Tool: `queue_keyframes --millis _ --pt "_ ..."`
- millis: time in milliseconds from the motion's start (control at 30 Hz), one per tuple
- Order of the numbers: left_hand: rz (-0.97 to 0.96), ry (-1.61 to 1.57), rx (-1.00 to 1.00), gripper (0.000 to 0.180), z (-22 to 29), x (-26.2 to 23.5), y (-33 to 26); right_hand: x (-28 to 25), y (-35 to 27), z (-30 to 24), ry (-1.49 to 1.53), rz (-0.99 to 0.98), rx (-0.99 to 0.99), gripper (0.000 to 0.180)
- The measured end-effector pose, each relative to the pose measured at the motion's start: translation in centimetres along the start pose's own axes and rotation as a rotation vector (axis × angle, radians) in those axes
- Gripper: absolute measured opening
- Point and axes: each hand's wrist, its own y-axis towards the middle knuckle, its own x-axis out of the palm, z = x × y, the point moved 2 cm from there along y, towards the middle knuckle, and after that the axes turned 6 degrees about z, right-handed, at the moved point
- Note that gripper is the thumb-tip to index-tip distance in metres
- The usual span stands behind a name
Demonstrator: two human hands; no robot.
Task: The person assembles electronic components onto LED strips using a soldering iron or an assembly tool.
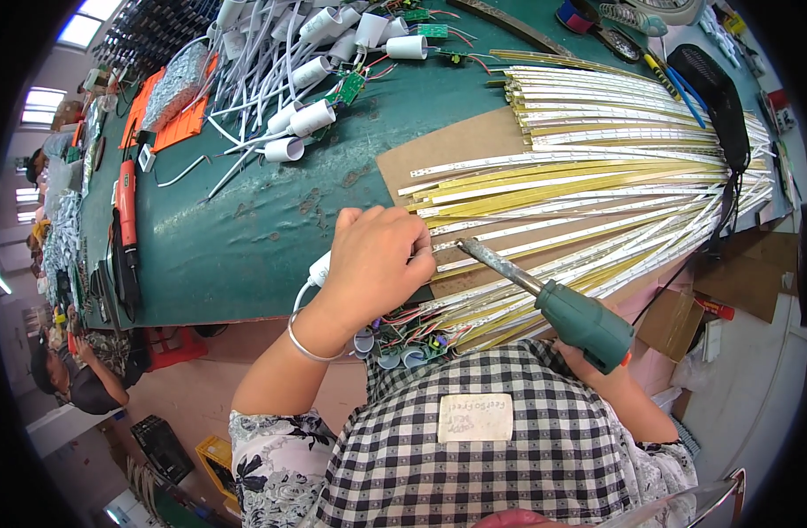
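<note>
My left hand (379, 255) is closed in a pinch at the left ends of the LED strips (588, 211); what sits between its fingers is hidden. A white cylindrical cap (320, 269) with a white cable pokes out from behind this hand. At the lower right, my right hand (594, 371) grips a green-handled soldering iron (584, 326), which covers most of the fingers. The iron's dark tip reaches up and left to a strip end, a little right of my left fingers. Several white and yellow strips fan out to the right over a brown board (460, 145).
White caps (311, 117) with cables and green circuit boards pile up on the green table (245, 264). More boards (403, 343) lie at its front edge. A red electric screwdriver (126, 202) and orange tray (179, 123) are left; a black strap (720, 97) lies right. Another person (91, 378) works far left.
</note>
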Motion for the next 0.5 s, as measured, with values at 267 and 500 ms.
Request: queue_keyframes --millis 267,500 --pt "0.018 0.006 -0.009 0.006 0.0 0.5 0.0 0.4 1.1 -0.5 0.05 -0.02 -0.063 0.032" --pt "0.017 -0.01 0.0 0.007 0.1 0.5 0.1 0.6 1.4 -0.8 0.051 0.002 -0.063 0.034"
